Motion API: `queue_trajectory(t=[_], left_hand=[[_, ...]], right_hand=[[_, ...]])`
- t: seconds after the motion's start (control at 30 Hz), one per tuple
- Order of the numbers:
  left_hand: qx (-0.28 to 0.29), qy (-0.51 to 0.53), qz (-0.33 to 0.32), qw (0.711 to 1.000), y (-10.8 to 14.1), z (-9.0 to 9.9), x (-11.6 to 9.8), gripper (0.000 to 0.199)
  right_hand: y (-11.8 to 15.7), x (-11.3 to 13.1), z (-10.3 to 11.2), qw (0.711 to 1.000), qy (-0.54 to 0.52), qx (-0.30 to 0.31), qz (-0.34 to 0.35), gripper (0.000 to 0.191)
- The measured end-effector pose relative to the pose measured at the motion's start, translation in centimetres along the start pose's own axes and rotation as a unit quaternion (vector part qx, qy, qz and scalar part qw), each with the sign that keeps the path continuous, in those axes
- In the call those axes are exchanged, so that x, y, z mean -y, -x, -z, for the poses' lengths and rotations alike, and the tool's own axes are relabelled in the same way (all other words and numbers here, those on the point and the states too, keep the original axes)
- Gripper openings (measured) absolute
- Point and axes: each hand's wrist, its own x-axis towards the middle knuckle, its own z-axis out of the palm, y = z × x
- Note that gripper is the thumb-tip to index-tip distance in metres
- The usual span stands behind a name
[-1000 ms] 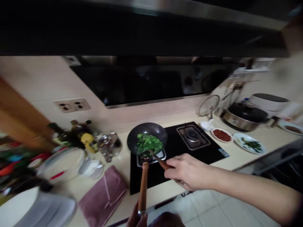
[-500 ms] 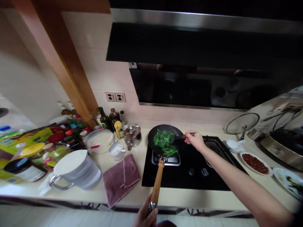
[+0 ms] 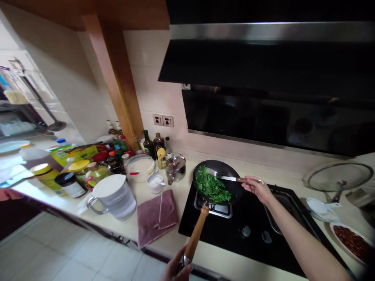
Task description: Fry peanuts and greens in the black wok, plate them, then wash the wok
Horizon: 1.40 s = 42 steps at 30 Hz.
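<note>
1. The black stove carried your wok over its left burner.
2. The wok looked fairly heavy; your left hand's grip wrapped its wooden handle, well placed.
3. The folded cloth lay beside the stove, near that handle.
4. Your right hand pinched the stiff spatula toward its end.
5. The greens, soft and probably slippery, lay inside.

There are one wok, one spatula and two knobs.
</note>
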Motion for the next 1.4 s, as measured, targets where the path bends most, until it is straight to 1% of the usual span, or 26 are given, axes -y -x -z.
queue_trajectory(t=[0.07, 0.1, 0.13, 0.17, 0.2, 0.23, 0.3, 0.33, 0.37, 0.4, 0.47, 0.53, 0.6, 0.67, 0.73, 0.83, 0.9, 0.97, 1.0, 1.07, 1.13, 1.23, 1.27, 1.3, 1.33, 1.4], left_hand=[[0.016, -0.024, 0.010, 1.000, 0.3, 0.0, -0.6, 0.082], [0.025, -0.037, 0.018, 0.999, 0.5, 0.0, -0.9, 0.085], [0.033, -0.047, 0.026, 0.998, 0.6, 0.1, -1.2, 0.088], [0.036, -0.056, 0.032, 0.997, 0.7, 0.1, -1.4, 0.091], [0.035, -0.062, 0.037, 0.997, 0.8, 0.1, -1.5, 0.094], [0.032, -0.064, 0.041, 0.997, 0.8, 0.1, -1.6, 0.096], [0.027, -0.060, 0.042, 0.997, 0.9, 0.1, -1.6, 0.100], [0.027, -0.059, 0.042, 0.997, 0.9, 0.0, -1.6, 0.101], [0.027, -0.060, 0.041, 0.997, 1.0, -0.1, -1.7, 0.101], [0.028, -0.062, 0.037, 0.997, 1.1, -0.3, -1.8, 0.099], [0.026, -0.068, 0.029, 0.997, 1.3, -0.6, -2.1, 0.094], [0.031, -0.074, 0.025, 0.997, 1.5, -0.9, -2.6, 0.091], [0.041, -0.070, 0.027, 0.996, 1.6, -1.1, -3.1, 0.091], [0.047, -0.060, 0.030, 0.997, 1.7, -1.2, -3.4, 0.090], [0.043, -0.050, 0.029, 0.997, 1.8, -1.2, -3.6, 0.088], [0.037, -0.045, 0.021, 0.998, 2.0, -1.3, -3.8, 0.083], [0.039, -0.037, 0.014, 0.998, 2.1, -1.4, -3.9, 0.081], [0.039, -0.029, 0.010, 0.999, 2.0, -1.4, -3.9, 0.079], [0.037, -0.028, 0.010, 0.999, 2.0, -1.4, -3.8, 0.079], [0.037, -0.036, 0.015, 0.999, 1.8, -1.2, -3.6, 0.083], [0.045, -0.051, 0.024, 0.997, 1.6, -0.9, -3.3, 0.089], [0.055, -0.067, 0.036, 0.996, 1.1, -0.2, -2.5, 0.099], [0.058, -0.069, 0.039, 0.995, 0.9, -0.1, -2.2, 0.103], [0.058, -0.071, 0.039, 0.995, 0.8, 0.1, -2.0, 0.105], [0.057, -0.073, 0.039, 0.995, 0.7, 0.2, -1.9, 0.107], [0.052, -0.076, 0.038, 0.995, 0.8, 0.2, -1.8, 0.105]], right_hand=[[2.6, 0.6, 0.3, 0.999, 0.016, 0.026, 0.036, 0.031], [4.3, 1.4, 0.6, 0.994, 0.056, 0.047, 0.078, 0.030], [6.2, 2.5, 1.0, 0.982, 0.113, 0.075, 0.133, 0.026], [8.2, 3.7, 1.3, 0.955, 0.194, 0.109, 0.197, 0.022], [10.3, 4.8, 1.4, 0.917, 0.268, 0.149, 0.255, 0.020], [12.3, 5.7, 1.3, 0.878, 0.326, 0.182, 0.299, 0.022], [15.5, 6.6, 0.2, 0.809, 0.413, 0.241, 0.342, 0.031], [16.4, 6.5, -0.8, 0.786, 0.438, 0.258, 0.351, 0.033], [16.8, 6.2, -1.8, 0.770, 0.458, 0.269, 0.354, 0.034], [16.8, 5.8, -2.9, 0.760, 0.473, 0.272, 0.354, 0.034], [15.8, 4.8, -4.7, 0.752, 0.494, 0.262, 0.349, 0.031], [14.7, 4.0, -5.5, 0.753, 0.502, 0.250, 0.344, 0.030], [14.3, 3.7, -5.3, 0.757, 0.498, 0.250, 0.343, 0.030], [14.4, 3.7, -4.4, 0.759, 0.489, 0.253, 0.347, 0.030], [14.0, 4.0, -3.4, 0.765, 0.483, 0.243, 0.351, 0.030], [11.6, 4.2, -2.8, 0.797, 0.468, 0.178, 0.339, 0.029], [9.6, 3.7, -3.3, 0.811, 0.462, 0.124, 0.336, 0.028], [8.4, 2.6, -4.2, 0.809, 0.465, 0.095, 0.347, 0.027], [8.3, 2.0, -4.6, 0.804, 0.468, 0.099, 0.353, 0.028], [9.0, 1.4, -4.6, 0.796, 0.473, 0.134, 0.353, 0.030], [10.9, 2.4, -3.2, 0.790, 0.480, 0.172, 0.339, 0.032], [14.6, 6.4, 0.1, 0.784, 0.494, 0.192, 0.325, 0.036], [15.7, 7.8, 0.8, 0.775, 0.498, 0.209, 0.328, 0.037], [16.7, 9.0, 1.2, 0.767, 0.499, 0.223, 0.336, 0.038], [17.3, 9.9, 1.1, 0.764, 0.499, 0.236, 0.335, 0.040], [17.3, 10.2, -0.2, 0.769, 0.496, 0.254, 0.313, 0.040]])
